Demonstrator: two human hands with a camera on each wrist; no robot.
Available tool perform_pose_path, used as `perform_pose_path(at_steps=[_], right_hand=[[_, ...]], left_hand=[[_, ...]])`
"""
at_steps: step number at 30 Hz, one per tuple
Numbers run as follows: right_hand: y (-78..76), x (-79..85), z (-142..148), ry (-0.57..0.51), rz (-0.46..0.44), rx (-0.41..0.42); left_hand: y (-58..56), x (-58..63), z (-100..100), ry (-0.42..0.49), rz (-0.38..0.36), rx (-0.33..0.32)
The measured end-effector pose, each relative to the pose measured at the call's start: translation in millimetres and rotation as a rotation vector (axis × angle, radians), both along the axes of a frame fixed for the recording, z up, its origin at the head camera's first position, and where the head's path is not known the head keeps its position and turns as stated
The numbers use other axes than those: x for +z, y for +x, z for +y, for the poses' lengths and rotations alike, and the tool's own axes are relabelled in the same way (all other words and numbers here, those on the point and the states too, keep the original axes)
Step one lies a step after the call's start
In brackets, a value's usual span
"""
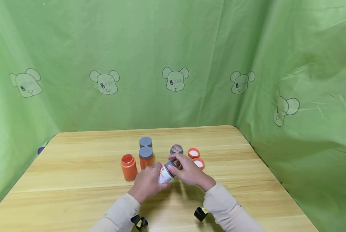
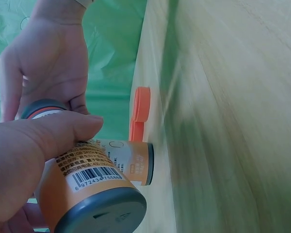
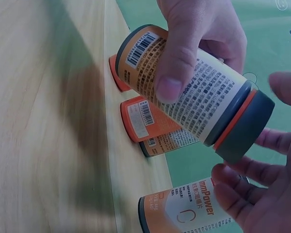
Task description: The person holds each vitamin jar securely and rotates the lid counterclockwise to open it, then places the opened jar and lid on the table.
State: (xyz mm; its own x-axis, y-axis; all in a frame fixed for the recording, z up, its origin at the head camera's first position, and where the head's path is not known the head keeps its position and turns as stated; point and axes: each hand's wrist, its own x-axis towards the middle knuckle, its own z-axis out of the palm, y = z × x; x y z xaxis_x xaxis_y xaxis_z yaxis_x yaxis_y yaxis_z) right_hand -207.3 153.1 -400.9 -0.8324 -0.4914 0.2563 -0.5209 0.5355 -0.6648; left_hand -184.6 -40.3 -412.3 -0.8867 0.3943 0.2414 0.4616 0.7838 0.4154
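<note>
My left hand (image 1: 150, 181) grips a tilted supplement bottle (image 3: 179, 92) round its body, thumb laid across the printed label. The bottle has an orange and white label, a dark grey base and a grey cap (image 3: 247, 126) with a thin orange ring beneath it. My right hand (image 1: 188, 169) is curled round this cap, fingertips right at its edge. Just beyond the right hand stands another bottle (image 3: 184, 208) with an orange and white label; a patterned seal (image 1: 177, 148) shows on its top.
An uncapped orange bottle (image 1: 129, 169) stands left of the hands. Two grey-capped bottles, a front one (image 1: 146, 158) and a rear one (image 1: 145, 141), stand beside it. Two orange lids (image 1: 193, 153) lie white side up on the wooden table (image 1: 74, 180). Green curtains (image 1: 143, 106) surround it.
</note>
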Motion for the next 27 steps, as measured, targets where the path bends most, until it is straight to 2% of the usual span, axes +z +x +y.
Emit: perform_pose_path(at_steps=[6,19,27], right_hand=[[0.4,1.0,-1.4,0.030,-0.026,-0.047],[-0.1,2.7,1.8,0.029,0.005,0.013],[-3.3,3.3,0.4,0.057,-0.033,-0.049]], left_hand=[[0.3,-0.2,1.4,-0.002,-0.003,0.000],[-0.2,-0.2,1.6,-0.002,-0.009,0.004],[0.0,0.6,2.5,-0.005,-0.026,0.013]])
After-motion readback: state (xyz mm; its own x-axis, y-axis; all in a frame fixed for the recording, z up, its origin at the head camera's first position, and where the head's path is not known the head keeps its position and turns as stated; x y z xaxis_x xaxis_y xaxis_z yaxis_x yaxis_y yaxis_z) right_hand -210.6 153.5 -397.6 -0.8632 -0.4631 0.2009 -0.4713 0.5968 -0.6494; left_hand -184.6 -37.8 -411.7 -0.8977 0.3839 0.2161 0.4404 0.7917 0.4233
